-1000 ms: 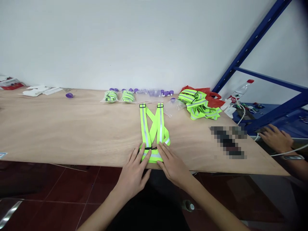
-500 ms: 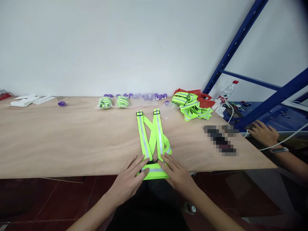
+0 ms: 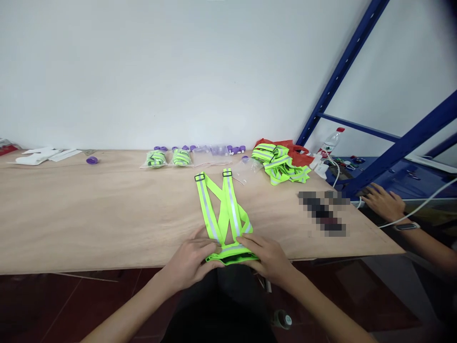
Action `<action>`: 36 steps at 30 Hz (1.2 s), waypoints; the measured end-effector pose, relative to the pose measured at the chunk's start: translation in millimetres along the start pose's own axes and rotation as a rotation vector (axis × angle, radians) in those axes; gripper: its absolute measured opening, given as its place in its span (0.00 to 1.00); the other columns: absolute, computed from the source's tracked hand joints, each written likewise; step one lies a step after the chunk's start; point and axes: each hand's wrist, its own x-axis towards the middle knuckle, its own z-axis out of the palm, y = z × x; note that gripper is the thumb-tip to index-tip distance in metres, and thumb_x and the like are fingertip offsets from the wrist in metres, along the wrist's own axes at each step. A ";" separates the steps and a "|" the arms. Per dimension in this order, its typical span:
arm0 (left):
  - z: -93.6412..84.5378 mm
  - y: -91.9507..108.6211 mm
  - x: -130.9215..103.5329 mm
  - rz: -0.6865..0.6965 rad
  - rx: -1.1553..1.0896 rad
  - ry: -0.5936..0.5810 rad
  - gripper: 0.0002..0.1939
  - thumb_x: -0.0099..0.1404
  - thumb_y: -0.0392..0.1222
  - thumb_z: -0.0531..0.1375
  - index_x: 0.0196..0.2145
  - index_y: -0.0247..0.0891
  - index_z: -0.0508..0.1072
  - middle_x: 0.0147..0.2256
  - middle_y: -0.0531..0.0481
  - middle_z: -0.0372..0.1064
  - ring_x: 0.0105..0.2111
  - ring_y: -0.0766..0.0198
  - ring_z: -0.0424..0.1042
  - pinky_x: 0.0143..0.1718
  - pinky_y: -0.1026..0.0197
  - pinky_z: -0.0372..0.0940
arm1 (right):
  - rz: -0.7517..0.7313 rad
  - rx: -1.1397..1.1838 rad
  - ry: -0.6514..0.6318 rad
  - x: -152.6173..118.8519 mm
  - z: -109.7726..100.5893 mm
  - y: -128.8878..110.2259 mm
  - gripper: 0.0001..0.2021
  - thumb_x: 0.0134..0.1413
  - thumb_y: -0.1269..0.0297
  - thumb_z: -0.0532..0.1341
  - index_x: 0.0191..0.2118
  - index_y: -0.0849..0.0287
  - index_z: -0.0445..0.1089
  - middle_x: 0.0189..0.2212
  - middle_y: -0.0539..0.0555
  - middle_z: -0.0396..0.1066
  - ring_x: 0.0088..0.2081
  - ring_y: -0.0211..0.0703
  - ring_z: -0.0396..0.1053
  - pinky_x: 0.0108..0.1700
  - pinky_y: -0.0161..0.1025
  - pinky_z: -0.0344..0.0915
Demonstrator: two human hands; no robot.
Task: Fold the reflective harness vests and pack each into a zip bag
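A neon-yellow reflective vest [image 3: 233,216] made of straps with silver stripes lies at the table's front edge. Its two shoulder straps, each with a black buckle, point toward the wall, and a crossed strap runs behind them. My left hand [image 3: 193,259] grips the left end of the waist band, thumb beneath and fingers on top. At the other end, my right hand [image 3: 267,257] pinches the band the same way. Between the hands the band is folded, its near edge gaping slightly. Some fingertips are hidden under the fabric.
More vests [image 3: 282,164] lie heaped on a red bag [image 3: 302,156] at the back right. Two bagged vests [image 3: 156,158] rest near the wall beside purple pieces [image 3: 235,149]. A bottle [image 3: 332,142] stands by the blue rack [image 3: 328,81]. Another person's hand [image 3: 383,202] is at right.
Both hands have gone from lying flat on the waist band to gripping its ends. The band's near edge has been folded up. The view has shifted slightly.
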 end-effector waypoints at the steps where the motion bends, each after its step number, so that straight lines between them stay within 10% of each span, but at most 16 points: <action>1: -2.0 0.5 3.5 -0.048 -0.043 -0.003 0.12 0.74 0.48 0.55 0.42 0.41 0.74 0.38 0.49 0.79 0.43 0.57 0.77 0.62 0.48 0.60 | 0.031 0.048 -0.009 5.5 -3.3 1.2 0.17 0.65 0.58 0.59 0.55 0.57 0.72 0.46 0.61 0.77 0.45 0.52 0.76 0.44 0.44 0.74; 8: 5.6 -8.8 19.8 -0.325 -0.140 0.045 0.18 0.76 0.45 0.48 0.35 0.38 0.73 0.40 0.45 0.73 0.43 0.55 0.69 0.49 0.52 0.65 | 0.282 0.188 0.033 29.1 -2.2 15.4 0.21 0.70 0.56 0.50 0.27 0.58 0.69 0.28 0.53 0.71 0.33 0.44 0.69 0.37 0.38 0.66; 17: 18.0 -16.4 25.0 -0.364 0.071 0.091 0.07 0.73 0.42 0.56 0.40 0.38 0.71 0.44 0.44 0.70 0.44 0.54 0.68 0.45 0.53 0.66 | 0.308 -0.050 0.208 16.1 14.3 12.8 0.16 0.69 0.58 0.54 0.31 0.56 0.71 0.46 0.58 0.75 0.47 0.49 0.73 0.47 0.43 0.69; 24: 25.8 3.3 13.9 -0.242 0.438 0.179 0.14 0.75 0.43 0.52 0.33 0.38 0.72 0.32 0.46 0.74 0.37 0.54 0.73 0.41 0.51 0.68 | 0.331 -0.184 0.243 11.4 22.4 9.8 0.13 0.68 0.57 0.57 0.50 0.57 0.72 0.38 0.55 0.80 0.38 0.49 0.78 0.39 0.40 0.69; 29: 41.0 21.4 -6.0 -0.211 0.514 0.185 0.22 0.74 0.52 0.52 0.59 0.35 0.67 0.55 0.35 0.71 0.56 0.44 0.70 0.56 0.40 0.65 | 0.189 -0.199 0.264 11.6 18.3 8.0 0.14 0.70 0.61 0.52 0.43 0.58 0.75 0.39 0.58 0.79 0.42 0.49 0.76 0.45 0.43 0.71; 36: 50.9 11.3 -12.3 -0.208 0.441 0.094 0.22 0.74 0.49 0.52 0.62 0.40 0.64 0.64 0.35 0.61 0.64 0.42 0.62 0.59 0.40 0.65 | 0.150 -0.153 0.332 6.4 22.7 2.1 0.16 0.71 0.65 0.52 0.59 0.58 0.68 0.47 0.60 0.76 0.48 0.48 0.76 0.46 0.42 0.75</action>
